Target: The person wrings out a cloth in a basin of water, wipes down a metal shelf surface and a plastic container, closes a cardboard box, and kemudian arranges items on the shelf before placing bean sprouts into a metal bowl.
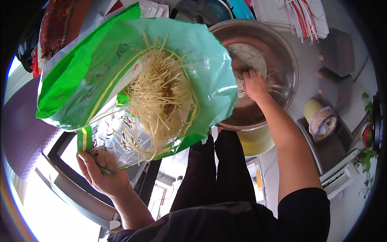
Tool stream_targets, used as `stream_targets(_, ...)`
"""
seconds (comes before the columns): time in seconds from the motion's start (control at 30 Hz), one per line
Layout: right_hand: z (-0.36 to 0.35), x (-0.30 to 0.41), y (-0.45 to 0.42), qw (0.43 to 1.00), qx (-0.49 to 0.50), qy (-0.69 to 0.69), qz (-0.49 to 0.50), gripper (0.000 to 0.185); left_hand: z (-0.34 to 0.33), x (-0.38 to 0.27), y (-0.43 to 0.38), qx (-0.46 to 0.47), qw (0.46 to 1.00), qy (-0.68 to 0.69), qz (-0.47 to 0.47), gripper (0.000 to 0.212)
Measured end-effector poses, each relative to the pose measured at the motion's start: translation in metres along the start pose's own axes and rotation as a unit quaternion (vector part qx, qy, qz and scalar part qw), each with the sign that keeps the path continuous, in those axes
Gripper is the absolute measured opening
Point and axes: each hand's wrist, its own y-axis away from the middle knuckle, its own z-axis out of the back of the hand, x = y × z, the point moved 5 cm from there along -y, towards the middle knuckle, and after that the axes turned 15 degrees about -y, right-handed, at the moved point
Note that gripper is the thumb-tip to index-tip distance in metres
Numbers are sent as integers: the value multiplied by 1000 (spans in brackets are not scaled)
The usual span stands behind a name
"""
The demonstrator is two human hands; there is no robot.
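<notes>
My left hand (104, 178) grips the lower edge of a large green and clear plastic bag (211, 66), which bears writing. Dried noodle strands (160, 90), pale yellow and thin, lie in a tangled bundle in the bag's wide mouth, some spilling towards my left hand. Right of the bag stands a big round metal basin (290, 72). Down inside it, my right hand (255, 83) has its fingers bent near the bottom, by a few loose thin strands (273, 87). Whether its fingertips hold any strands cannot be made out.
Behind the basin is a dark pan with a glass lid (208, 10). White and red ties (302, 18) lie at the top right. A roll in clear wrap (322, 124) rests on a grey tray (341, 127) at the right. A yellow tub (257, 142) is under the basin.
</notes>
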Motion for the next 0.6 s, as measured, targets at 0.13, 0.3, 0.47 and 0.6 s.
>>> stream_targets(0.13,22,6,-6,992,58,-108,-28,7,4,3,2,-3,1000,12,2,13)
stream_targets(0.3,35,8,-7,974,218,-51,-20,16,4,1,3,-2,999,34,14,10)
stream_targets(0.47,43,5,-7,936,321,-77,-119,26,4,-4,3,30,998,53,-2,11)
stream_targets(0.6,39,-8,9,901,332,-208,-184,42,0,-7,8,6,998,55,10,12)
